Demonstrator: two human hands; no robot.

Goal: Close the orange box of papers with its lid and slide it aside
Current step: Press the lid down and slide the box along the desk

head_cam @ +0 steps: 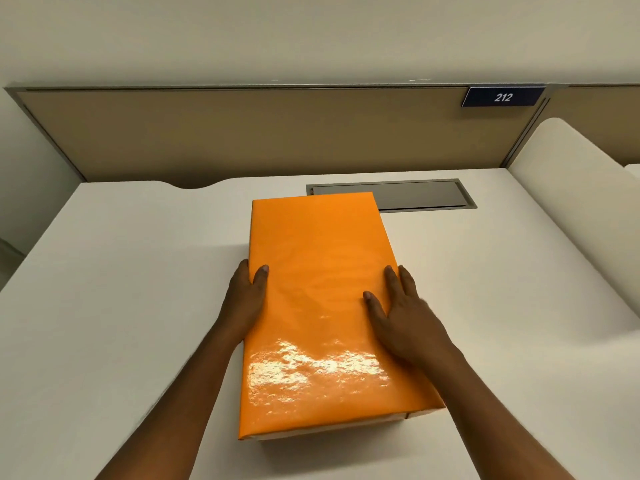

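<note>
A glossy orange box (322, 299) lies lengthwise on the white desk (131, 289), its lid covering the top so the papers inside are hidden. My left hand (247, 299) grips the left edge of the lid, thumb on top and fingers down the side. My right hand (401, 310) holds the right edge, thumb and one finger resting on the lid, the other fingers over the side. A thin strip of the box's base shows under the lid at the near end.
A grey cable-tray flap (422, 195) is set into the desk just behind the box. A tan partition (242, 133) with a blue "212" sign (502, 97) closes the back. A white rounded divider (568, 188) borders the right.
</note>
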